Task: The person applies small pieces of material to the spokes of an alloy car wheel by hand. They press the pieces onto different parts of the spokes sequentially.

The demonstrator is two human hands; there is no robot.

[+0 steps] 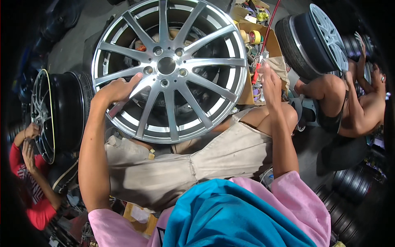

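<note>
The left hand (117, 88) is resting on the silver wheel (169, 105), far and left of centre, thumb over a spoke, hidden fingers leaving its clamp uncertain. The right hand (269, 82) is bunching its fingers beside a red-handled tool (256, 74); I cannot tell whether they're gripping it. Firm left-hand bracing should be preventing rocking.

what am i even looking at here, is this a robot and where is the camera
There is no robot: these are a person's bare hands, seen by a fisheye camera worn on that person's head and looking down, so straight edges bend. The left hand lies on a silver multi-spoke alloy wheel; what supports it is mostly hidden. The right hand is raised beside a cardboard box holding a yellow tape roll and other small items; I can't tell whether it pinches something. Two others sit nearby: one in red at a left-side wheel, another by a right-side wheel.
</note>
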